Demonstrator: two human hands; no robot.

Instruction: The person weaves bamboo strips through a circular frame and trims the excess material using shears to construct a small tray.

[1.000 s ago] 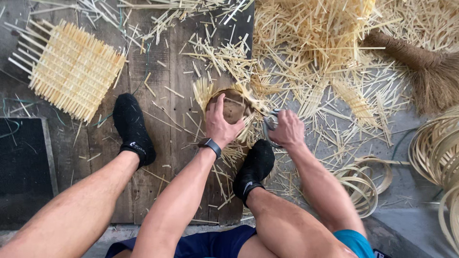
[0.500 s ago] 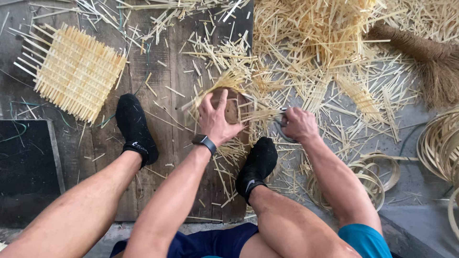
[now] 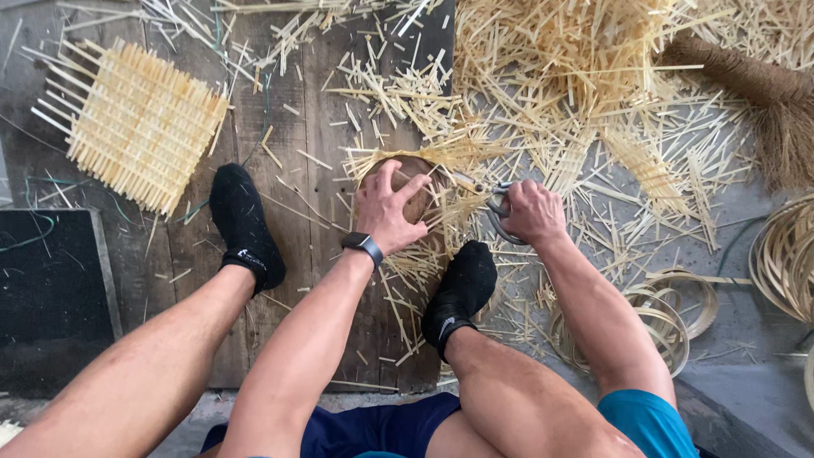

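One round brown woven base (image 3: 413, 188), lying on the wooden plank floor (image 3: 326, 127) between the person's two feet and the straw heap; thin pale splints fan out from under it on all sides.

One left hand (image 3: 388, 208), fingers spread wide and laid flat on top of the round base, pressing it down; the grip is open, palm on the piece, closed around nothing. A dark watch (image 3: 363, 245) sits on that wrist.

One right hand (image 3: 532, 212), just beside the base on its right, grip curled shut around one pair of metal shears (image 3: 498, 214); the handles loop out at the left of the fist. Whether the blades are apart cannot be told.

Two feet in black socks: left foot (image 3: 244, 226) on the planks, right foot (image 3: 460, 288) just below the base, on scattered splints.

One square woven mat (image 3: 136, 125) of pale splints, upper left, well apart from the hands.

One large loose heap of cut splints (image 3: 568, 59), upper centre and right, spilling toward the base.

One brown bristle brush (image 3: 763, 102), upper right.

Coils of flat cane strip: one group (image 3: 670, 314) beside the right forearm, one (image 3: 784, 259) at the right edge.

One dark flat panel (image 3: 51, 297), lower left.

No containers in view.
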